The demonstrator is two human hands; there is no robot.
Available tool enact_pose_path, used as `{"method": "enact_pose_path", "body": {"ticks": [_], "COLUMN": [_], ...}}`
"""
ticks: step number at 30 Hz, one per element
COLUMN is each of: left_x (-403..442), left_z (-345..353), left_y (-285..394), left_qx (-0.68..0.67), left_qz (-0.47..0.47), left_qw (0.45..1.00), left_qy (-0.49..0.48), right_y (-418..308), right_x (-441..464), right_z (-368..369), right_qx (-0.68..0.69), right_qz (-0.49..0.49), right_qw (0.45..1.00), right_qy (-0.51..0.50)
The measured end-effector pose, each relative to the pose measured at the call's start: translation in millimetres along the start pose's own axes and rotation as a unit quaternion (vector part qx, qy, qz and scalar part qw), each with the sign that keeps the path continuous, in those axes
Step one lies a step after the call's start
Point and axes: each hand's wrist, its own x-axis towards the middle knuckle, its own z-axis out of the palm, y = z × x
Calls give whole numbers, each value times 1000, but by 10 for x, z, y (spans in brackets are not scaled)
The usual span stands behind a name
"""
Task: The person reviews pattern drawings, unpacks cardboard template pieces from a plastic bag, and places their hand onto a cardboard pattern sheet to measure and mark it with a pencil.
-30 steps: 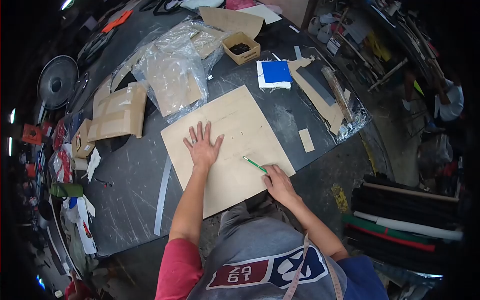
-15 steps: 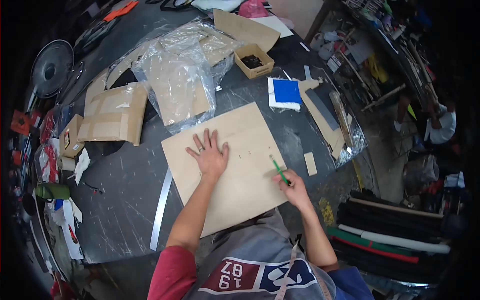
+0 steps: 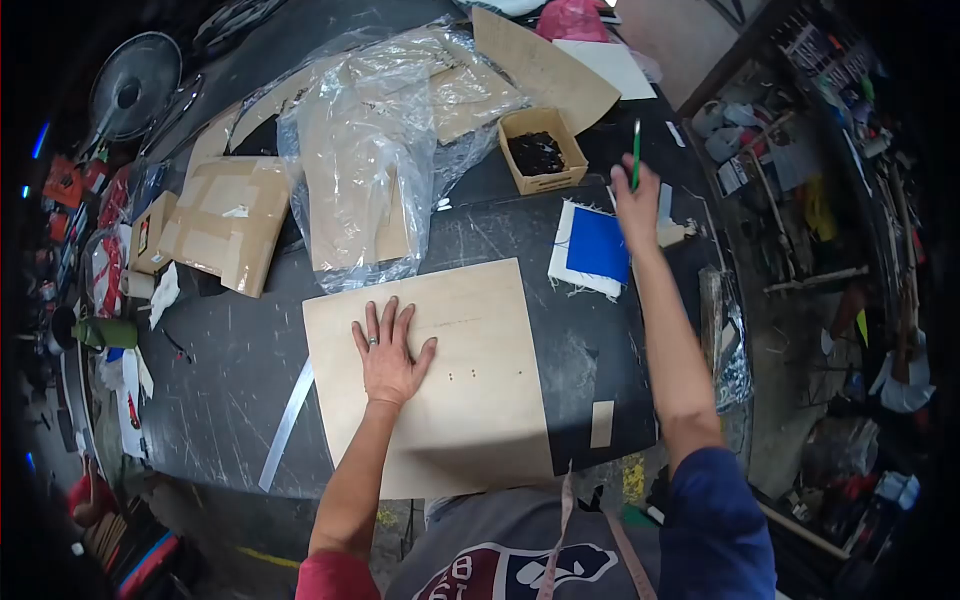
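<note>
My left hand [image 3: 388, 362] lies flat with fingers spread on a large tan sheet of card [image 3: 465, 430], pressing on its left half. Several small dark holes or marks dot the sheet to the right of that hand. Up at the right, my right hand [image 3: 637, 208] grips a slim green pencil [image 3: 637, 145], which points away from me. Below and left of this hand are blue fabric [image 3: 597, 243] and white frayed fabric [image 3: 570, 278] beneath it.
A small carton [image 3: 555, 181] of dark bits stands beyond the fabric. Plastic-wrapped card pieces [image 3: 365, 170] and a taped cardboard box [image 3: 225, 215] lie at the far left. A metal ruler [image 3: 287, 425] sits left of the sheet, a small tan strip [image 3: 601, 424] right of it.
My right hand has gone from the sheet's right edge to beside the blue fabric, carrying the pencil. The sheet now lies straighter before me, and my left hand stays flat on it. The view has shifted.
</note>
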Motion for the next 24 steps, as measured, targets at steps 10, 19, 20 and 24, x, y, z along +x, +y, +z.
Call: {"method": "enact_pose_path", "body": {"ticks": [10,19,20,24], "left_x": [13,10,4,36], "left_z": [9,-7,-6,-4], "left_y": [-8,-6,-8,9], "left_qx": [-3,-6,-7,-7], "left_qz": [-11,-8,-8,-3], "left_qw": [1000,1000,1000,1000], "left_qy": [-12,-8,-6,-4], "right_y": [86,-171,-203,-476], "right_x": [1608,1769,1727,1138], "right_z": [492,513,454,127], "right_qx": [-236,-195,-125,197], "right_qz": [-51,-20,-74,-59], "right_qw": [970,980,987,968], "right_qy": [18,16,66,140]}}
